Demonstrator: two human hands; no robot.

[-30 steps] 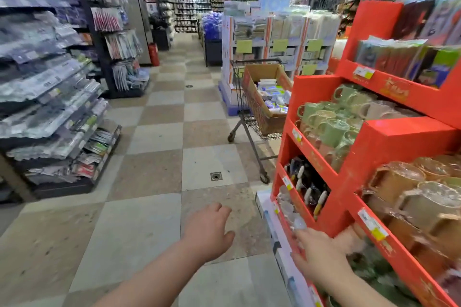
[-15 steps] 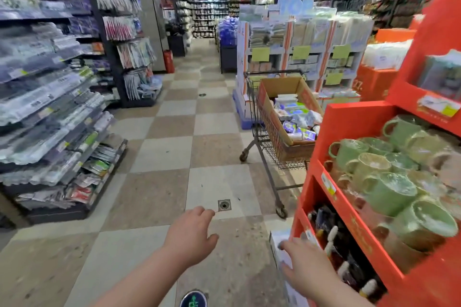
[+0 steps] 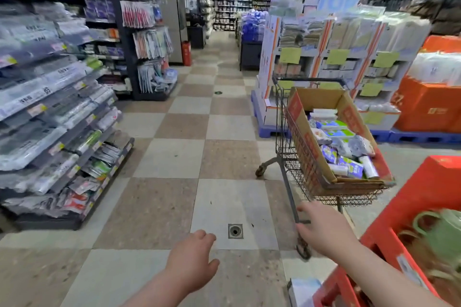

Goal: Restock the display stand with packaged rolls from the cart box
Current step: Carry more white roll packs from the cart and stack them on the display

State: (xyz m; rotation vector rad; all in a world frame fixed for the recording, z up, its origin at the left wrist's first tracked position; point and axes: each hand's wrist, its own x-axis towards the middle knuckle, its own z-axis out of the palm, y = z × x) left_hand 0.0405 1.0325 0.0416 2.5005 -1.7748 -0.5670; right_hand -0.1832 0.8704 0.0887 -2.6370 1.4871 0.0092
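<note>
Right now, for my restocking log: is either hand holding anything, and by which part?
Nothing is held: the left hand and the right hand are both stretched forward empty, fingers loose.

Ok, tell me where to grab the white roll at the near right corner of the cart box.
Grip the white roll round its middle, coming down from above through the open top of the cardboard box. It lies tilted by the near right wall, hemmed by cardboard and other packs, so only its upper curved side looks free.

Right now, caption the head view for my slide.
Left hand and right hand extend toward the cart, its cardboard box holding packaged rolls, beside the red display stand.
</note>
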